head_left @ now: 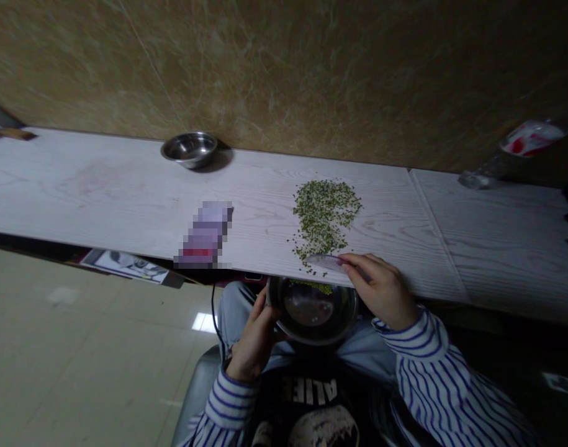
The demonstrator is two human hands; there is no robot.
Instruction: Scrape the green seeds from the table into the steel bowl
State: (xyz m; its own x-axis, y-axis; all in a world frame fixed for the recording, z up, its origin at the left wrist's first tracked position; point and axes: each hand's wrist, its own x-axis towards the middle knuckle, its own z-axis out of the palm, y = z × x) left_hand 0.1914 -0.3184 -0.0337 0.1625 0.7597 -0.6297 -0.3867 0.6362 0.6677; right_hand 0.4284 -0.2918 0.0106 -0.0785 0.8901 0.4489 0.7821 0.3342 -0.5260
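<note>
Small green beans (323, 211), which look like mung beans, lie scattered across the pale wooden tabletop (260, 211). My right hand (379, 285) pinches a thin, flat, greyish piece (325, 261) at the table's front edge; its exact kind is unclear. The piece rests among the nearest beans. Below the edge, my left hand (260, 335) grips the left rim of a large steel bowl (311, 340) above my lap. Some green beans sit inside that bowl, along its far side. The table edge hides part of the bowl's far rim.
A smaller steel bowl (189, 149) stands near the wall. To its front lies a blurred purple rectangular thing (204, 233) at the table edge. On the right, a clear plastic bottle (511, 152) with a red and white label lies near the wall. A dark cable hangs beside my left leg.
</note>
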